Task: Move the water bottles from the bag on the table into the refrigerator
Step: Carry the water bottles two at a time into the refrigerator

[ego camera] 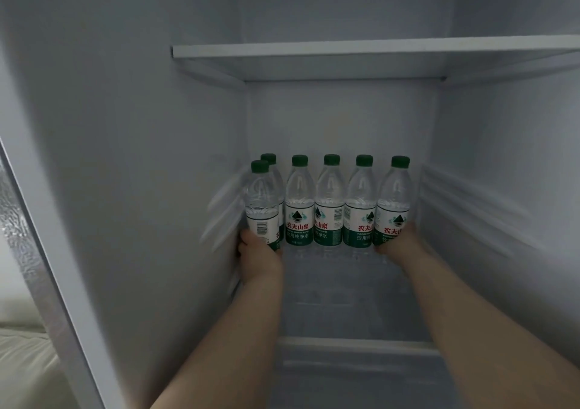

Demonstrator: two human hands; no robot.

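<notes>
With left hand point(257, 253) clamped on the front-left bottle point(262, 207) and right hand point(397, 240) on the right-end bottle point(394, 203), seating both on the shelf point(345, 283); next, release and withdraw.

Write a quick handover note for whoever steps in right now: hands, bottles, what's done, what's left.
Left hand: gripping the base of the front left bottle, at the fridge's left wall.
Right hand: gripping the base of the far right bottle.
Bottles: six green-capped ones stand upright at the back of the glass shelf, five in a row, one in front at the left. The upper shelf is bare.
Done: six bottles are in the fridge.
Left: release both bottles; the bag and table are out of view, so check for more.
</notes>
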